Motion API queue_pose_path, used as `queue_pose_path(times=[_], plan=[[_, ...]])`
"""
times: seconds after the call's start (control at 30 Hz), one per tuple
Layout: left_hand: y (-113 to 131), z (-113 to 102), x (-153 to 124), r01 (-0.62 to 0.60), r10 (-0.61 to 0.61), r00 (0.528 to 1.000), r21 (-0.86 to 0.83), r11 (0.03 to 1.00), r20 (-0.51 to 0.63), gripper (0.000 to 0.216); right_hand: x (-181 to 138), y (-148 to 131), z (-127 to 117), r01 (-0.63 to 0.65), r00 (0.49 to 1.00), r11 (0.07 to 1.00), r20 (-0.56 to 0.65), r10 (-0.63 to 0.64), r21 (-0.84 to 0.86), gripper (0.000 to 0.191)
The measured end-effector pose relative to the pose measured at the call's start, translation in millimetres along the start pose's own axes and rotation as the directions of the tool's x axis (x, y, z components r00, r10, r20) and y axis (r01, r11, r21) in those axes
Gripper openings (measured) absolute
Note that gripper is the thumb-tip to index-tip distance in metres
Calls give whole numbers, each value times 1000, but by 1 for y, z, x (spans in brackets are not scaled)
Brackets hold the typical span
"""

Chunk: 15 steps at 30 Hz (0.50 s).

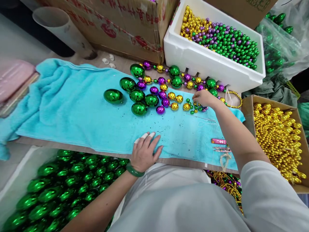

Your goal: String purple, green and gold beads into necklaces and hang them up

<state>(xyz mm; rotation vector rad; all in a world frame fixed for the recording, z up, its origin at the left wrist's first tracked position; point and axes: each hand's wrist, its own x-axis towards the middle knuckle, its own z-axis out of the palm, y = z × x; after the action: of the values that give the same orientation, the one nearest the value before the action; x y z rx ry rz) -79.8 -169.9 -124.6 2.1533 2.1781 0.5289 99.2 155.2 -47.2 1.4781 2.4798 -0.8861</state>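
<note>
A: Status of the bead work?

B: Judged partly done. Beyond the right hand (205, 97), a bead strand (183, 79) of green, purple and gold lies in line on the towel (72, 109) and looks strung, though no thread shows there. To the left of those fingers (196, 96), large green balls (135, 96) and purple and gold beads lie loose, so assembly looks incomplete.

A: State of the fingers?

B: The right fingers curl down onto the small beads (195, 108) directly beneath them. Whether they grip one cannot be told; the back of the hand hides the tips. The left hand (145, 151) lies flat on the towel at the near edge of the surface, fingers spread, holding nothing. Two fingertips carry tape.

A: Containers?

B: Beyond the right fingers, a foam box (193, 54) holds small gold, purple and green beads, roughly sorted by colour. To the right of them, a cardboard box (248, 106) is full of gold beads (277, 135). Below and left of the left fingers, a white bin (14, 174) holds large green balls. Far right, a plastic bag (275, 48) holds green beads.
</note>
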Motion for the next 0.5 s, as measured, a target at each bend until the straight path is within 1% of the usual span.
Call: queue_pose_path(times=[0.1, 0.2, 0.3, 0.37, 0.43, 0.5], plan=[[0, 1, 0, 7, -7, 1000, -15, 1000, 2, 45, -4, 2, -4, -6, 1000, 1000, -1, 6, 26, 18], [-1, 1, -1, 11, -11, 1000, -33, 999, 1, 45, -9, 4, -7, -34, 999, 993, -5, 35, 112, 23], [-1, 1, -1, 8, -8, 1000, -24, 1000, -4, 45, -15, 2, -8, -67, 998, 980, -1, 69, 189, 25], [-1, 1, 0, 0, 0, 1000, -2, 1000, -10, 44, -20, 2, -11, -67, 997, 972, -12, 71, 225, 24], [-1, 1, 0, -11, 12, 1000, 20, 1000, -16, 44, -27, 4, -15, -34, 996, 958, -64, 54, 285, 23], [-2, 1, 0, -19, 20, 1000, 26, 999, -20, 44, -37, 10, -20, 6, 987, 936, -151, 51, 352, 23]])
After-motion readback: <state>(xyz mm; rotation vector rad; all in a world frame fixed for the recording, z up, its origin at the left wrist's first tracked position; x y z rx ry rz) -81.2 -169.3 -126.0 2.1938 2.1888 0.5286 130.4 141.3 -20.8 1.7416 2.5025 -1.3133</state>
